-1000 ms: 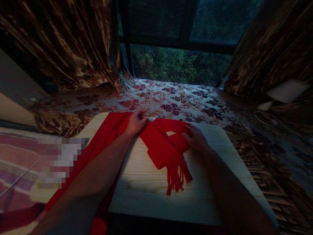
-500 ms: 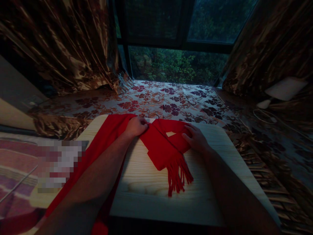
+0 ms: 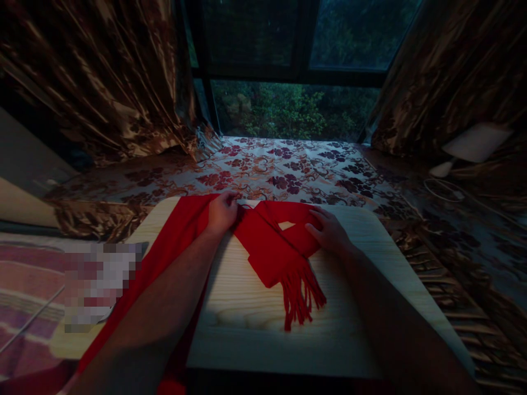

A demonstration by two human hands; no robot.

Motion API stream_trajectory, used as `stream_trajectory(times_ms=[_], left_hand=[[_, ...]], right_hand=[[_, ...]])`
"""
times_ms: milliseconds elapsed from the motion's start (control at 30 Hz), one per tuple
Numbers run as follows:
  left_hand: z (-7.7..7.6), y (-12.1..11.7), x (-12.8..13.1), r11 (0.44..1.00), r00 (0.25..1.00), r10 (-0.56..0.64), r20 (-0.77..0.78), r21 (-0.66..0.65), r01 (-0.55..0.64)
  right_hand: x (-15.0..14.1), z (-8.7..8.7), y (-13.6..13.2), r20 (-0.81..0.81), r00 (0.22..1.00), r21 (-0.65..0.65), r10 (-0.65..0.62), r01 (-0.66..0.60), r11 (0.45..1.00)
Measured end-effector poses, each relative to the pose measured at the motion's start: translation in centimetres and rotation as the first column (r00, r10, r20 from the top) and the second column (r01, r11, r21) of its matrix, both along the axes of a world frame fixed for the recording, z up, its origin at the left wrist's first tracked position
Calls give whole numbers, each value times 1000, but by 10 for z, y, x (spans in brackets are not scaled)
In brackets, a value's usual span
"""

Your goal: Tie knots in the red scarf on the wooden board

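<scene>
A red scarf point(image 3: 267, 249) lies folded across itself on a pale wooden table point(image 3: 288, 351). Its fringed end points toward me, and a small gap in the fold shows bare wood. The long other part runs down the table's left side, partly under my left forearm. My left hand point(image 3: 222, 213) is closed on the scarf near the far edge, with thumb and fingers pinching the cloth. On the right, my right hand point(image 3: 327, 230) rests with its fingers spread over the folded loop.
Behind the table, a floral cloth point(image 3: 284, 164) covers the window ledge, with brown curtains point(image 3: 135, 82) on both sides. A white lamp point(image 3: 477, 142) with a cord stands at right. To the left are a striped bedcover point(image 3: 28, 291) and a blurred-out item point(image 3: 99, 285).
My left hand has shifted a little to the left and lifted slightly at the scarf's far edge. My right hand stays in place on the fold.
</scene>
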State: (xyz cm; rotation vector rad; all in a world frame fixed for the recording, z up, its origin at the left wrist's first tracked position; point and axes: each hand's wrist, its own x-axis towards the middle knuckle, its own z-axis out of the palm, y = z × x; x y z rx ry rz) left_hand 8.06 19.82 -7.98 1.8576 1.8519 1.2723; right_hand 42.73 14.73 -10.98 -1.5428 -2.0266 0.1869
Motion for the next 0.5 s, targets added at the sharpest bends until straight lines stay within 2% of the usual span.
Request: stream_trajectory(times_ms=[133, 200, 233, 267, 333, 367, 433, 467, 500], left_hand=[[0, -3, 1, 998, 998, -58, -32, -11, 58], [0, -7, 4, 995, 993, -96, -62, -17, 95], [-1, -9, 5, 994, 991, -110, -79, -16, 109], [-1, -10, 5, 993, 989, -120, -92, -13, 119], [-4, -10, 5, 991, 988, -135, -80, -14, 134], [-6, -8, 4, 990, 989, -141, -44, -15, 140], [-10, -1, 2, 993, 985, -119, 123, -1, 120], [-12, 3, 0, 996, 960, -90, 265, 13, 90], [-14, 8, -2, 998, 903, -57, 426, 25, 52]], right_hand=[[-3, 1, 0, -135, 990, 42, -26, 32, 999], [-1, 1, 3, -334, 934, 66, -130, 161, 985], [2, 1, 6, -459, 864, 54, -209, 262, 964], [7, 1, 9, -584, 757, 17, -292, 372, 928], [20, 3, 15, -784, 465, -118, -411, 539, 834], [28, 5, 18, -846, 314, -188, -430, 579, 793], [44, 9, 20, -911, 73, -286, -406, 598, 749], [50, 11, 19, -925, -13, -314, -380, 591, 743], [56, 12, 19, -932, -74, -330, -356, 582, 743]])
